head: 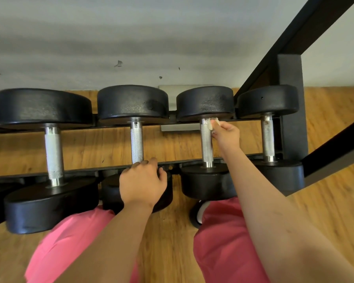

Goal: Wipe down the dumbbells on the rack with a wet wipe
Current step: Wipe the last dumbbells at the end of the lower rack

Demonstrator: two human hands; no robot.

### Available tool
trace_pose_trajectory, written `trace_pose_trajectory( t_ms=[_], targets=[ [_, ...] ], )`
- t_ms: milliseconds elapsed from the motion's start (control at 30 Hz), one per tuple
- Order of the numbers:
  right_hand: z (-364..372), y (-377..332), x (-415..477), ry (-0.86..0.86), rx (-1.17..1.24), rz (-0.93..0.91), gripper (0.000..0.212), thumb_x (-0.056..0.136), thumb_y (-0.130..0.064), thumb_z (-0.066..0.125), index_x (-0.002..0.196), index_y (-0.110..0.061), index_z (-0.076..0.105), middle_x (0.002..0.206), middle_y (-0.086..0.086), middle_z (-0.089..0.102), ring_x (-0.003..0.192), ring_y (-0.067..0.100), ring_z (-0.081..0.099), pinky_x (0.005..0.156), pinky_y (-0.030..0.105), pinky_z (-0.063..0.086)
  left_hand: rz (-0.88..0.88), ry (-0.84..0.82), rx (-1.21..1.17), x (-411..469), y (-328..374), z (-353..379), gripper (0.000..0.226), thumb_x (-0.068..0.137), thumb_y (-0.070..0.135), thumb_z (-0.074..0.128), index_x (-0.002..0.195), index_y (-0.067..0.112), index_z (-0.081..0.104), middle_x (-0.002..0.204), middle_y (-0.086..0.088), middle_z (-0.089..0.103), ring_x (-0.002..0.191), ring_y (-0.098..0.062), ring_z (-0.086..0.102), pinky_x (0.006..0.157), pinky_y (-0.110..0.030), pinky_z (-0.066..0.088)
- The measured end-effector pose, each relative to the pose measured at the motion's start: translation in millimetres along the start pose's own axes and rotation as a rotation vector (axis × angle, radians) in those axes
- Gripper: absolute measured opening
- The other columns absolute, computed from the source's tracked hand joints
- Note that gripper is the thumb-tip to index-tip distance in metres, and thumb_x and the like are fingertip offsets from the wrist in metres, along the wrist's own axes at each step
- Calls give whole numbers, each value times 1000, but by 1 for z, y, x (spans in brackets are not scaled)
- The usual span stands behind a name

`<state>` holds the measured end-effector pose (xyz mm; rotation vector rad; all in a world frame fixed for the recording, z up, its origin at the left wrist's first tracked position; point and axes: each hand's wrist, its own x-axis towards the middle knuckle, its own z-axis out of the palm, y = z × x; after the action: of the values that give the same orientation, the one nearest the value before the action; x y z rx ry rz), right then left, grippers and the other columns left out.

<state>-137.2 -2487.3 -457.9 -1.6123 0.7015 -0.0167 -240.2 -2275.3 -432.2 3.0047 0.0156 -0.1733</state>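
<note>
Several black dumbbells with knurled silver handles lie side by side on a black rack [110,169]. My right hand [226,135] pinches a crumpled white wet wipe [212,123] and holds it against the far end of the handle of the third dumbbell [206,144], just under its far head. My left hand [142,183] rests on the near head of the second dumbbell [137,142], fingers curled over its top edge by the handle. The first dumbbell [53,152] and the fourth dumbbell [268,137] lie untouched at either side.
Black rack posts and slanted bars [292,107] rise at the right. A grey wall [131,37] stands behind the rack, over a wooden floor [335,129]. My knees in pink trousers [219,231] are close under the rack's front rail. A small wheel [198,213] shows below the third dumbbell.
</note>
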Motion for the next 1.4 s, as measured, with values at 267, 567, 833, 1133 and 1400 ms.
trace_pose_trajectory(
  t_ms=[267, 567, 833, 1133, 1400],
  targets=[
    [-6, -1, 3, -62, 3, 24, 14, 94, -18, 64, 80, -15, 68, 85, 1, 70, 86, 14, 67, 79, 22, 55, 0, 10, -12, 0, 0, 0, 24, 94, 37, 42, 87, 21, 59, 67, 7, 50, 63, -14, 45, 54, -26, 31],
    [-16, 4, -3, -180, -110, 14, 5, 87, -17, 71, 83, -16, 69, 89, 1, 72, 88, 15, 68, 79, 23, 56, 6, 28, -9, 0, 0, 1, 22, 93, 36, 44, 86, 21, 59, 64, 6, 49, 60, -14, 45, 51, -26, 28],
    [-6, 10, -5, -171, -65, 30, 21, 86, -21, 73, 102, -9, 70, 98, 3, 71, 90, 13, 65, 81, 26, 52, 9, 36, -13, -1, 0, 0, 22, 93, 35, 46, 85, 20, 61, 63, 6, 47, 59, -14, 44, 51, -25, 28],
    [-1, 7, -11, -123, 3, 87, 14, 90, -27, 68, 98, -16, 69, 103, 4, 70, 99, 18, 65, 89, 32, 53, -2, 27, -17, 0, -1, 3, 22, 92, 34, 45, 85, 20, 60, 65, 6, 49, 60, -14, 44, 52, -26, 29],
    [0, 6, -14, -46, -12, 15, 15, 92, -26, 65, 92, -11, 69, 93, 3, 67, 88, 14, 62, 79, 28, 52, 1, 31, -3, 0, -1, 4, 22, 93, 35, 44, 86, 21, 60, 65, 6, 47, 60, -14, 42, 52, -26, 28]
  ],
)
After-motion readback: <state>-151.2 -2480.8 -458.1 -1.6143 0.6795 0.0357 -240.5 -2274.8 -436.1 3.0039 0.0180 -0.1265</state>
